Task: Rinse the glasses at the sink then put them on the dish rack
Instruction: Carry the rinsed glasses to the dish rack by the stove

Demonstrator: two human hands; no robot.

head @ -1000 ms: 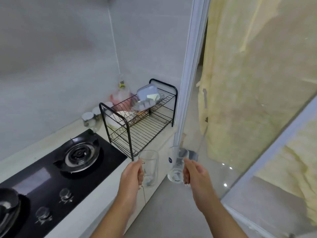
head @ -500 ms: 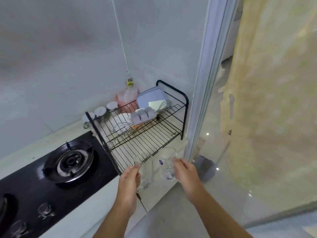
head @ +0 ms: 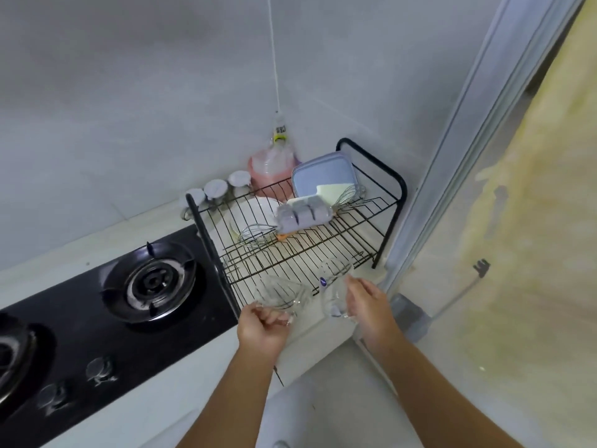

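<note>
Two clear glass mugs are held over the front edge of a black wire dish rack (head: 400,185). My left hand (head: 263,324) grips the left glass (head: 279,294) by its handle, and the glass is tilted with its mouth toward the rack. My right hand (head: 366,305) grips the right glass (head: 334,287), which bears a small blue sticker and leans toward the rack's upper shelf. Neither glass rests on the wires. The sink is out of view.
The rack's upper shelf holds a whisk (head: 258,236), a lilac compartment tray (head: 303,215) and a lilac lid (head: 323,174); a white plate (head: 255,210) lies below. A black gas hob (head: 151,281) sits left, small jars (head: 214,190) and a pink bag (head: 273,168) behind, and a glass door frame (head: 452,150) right.
I have stepped closer to the rack. Both hands have moved forward with the glasses and tipped them from upright toward the rack's front edge.
</note>
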